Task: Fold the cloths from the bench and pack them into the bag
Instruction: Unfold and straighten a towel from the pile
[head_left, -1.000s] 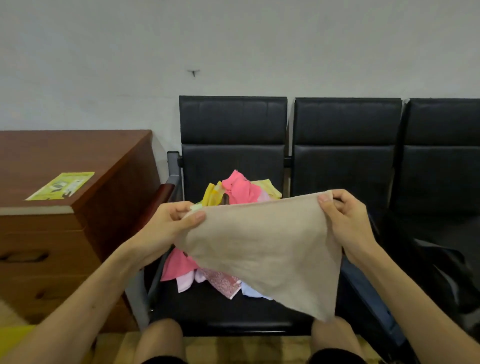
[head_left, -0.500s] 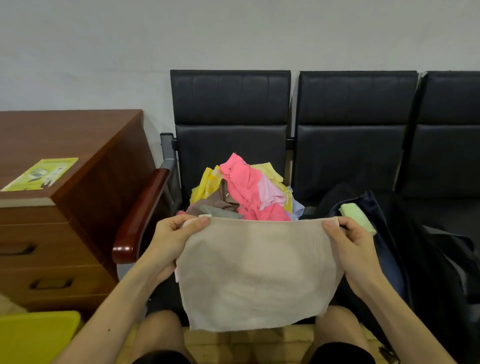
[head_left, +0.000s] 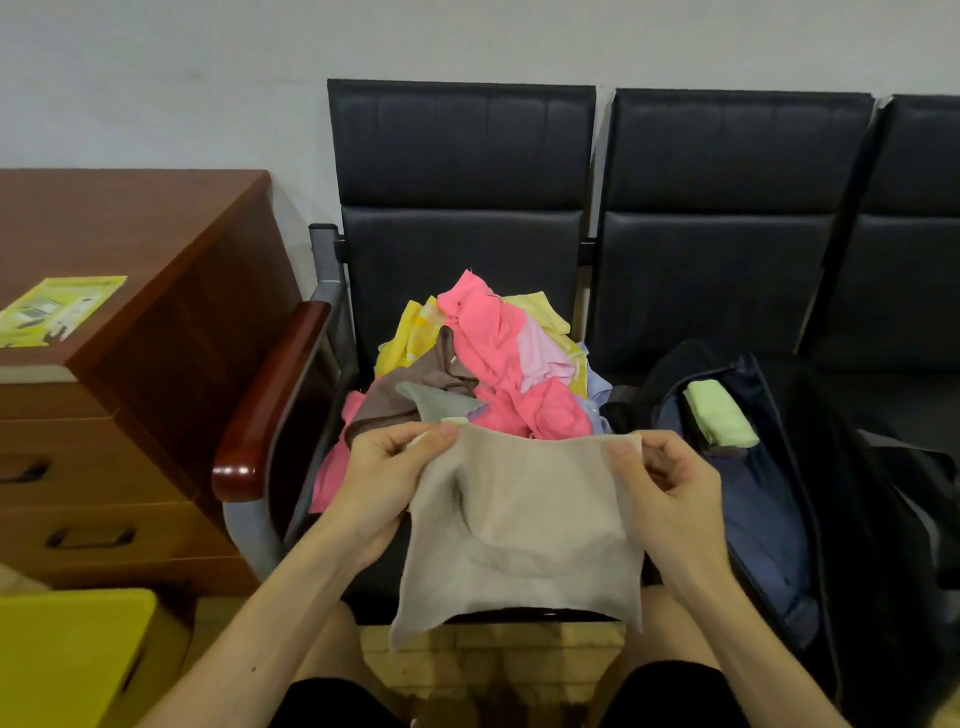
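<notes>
Both hands are on the beige cloth (head_left: 519, 535). The left hand (head_left: 387, 478) pinches its upper left corner between thumb and curled fingers, and the right hand (head_left: 670, 493) pinches the upper right corner the same way. The cloth hangs from that top edge, slack and dimpled in the middle, its lower edge dropping past the front rim of the bench (head_left: 462, 249). Just behind it, on the leftmost seat, sits the pile of cloths (head_left: 493, 353), pink, yellow, brown and grey all tangled. On the next seat to the right lies the dark bag (head_left: 821, 467), open, with a folded green cloth (head_left: 719, 418) inside on the blue lining. Left of the bench stands a wooden cabinet (head_left: 171, 291), a yellow-green leaflet (head_left: 57, 309) on top.
</notes>
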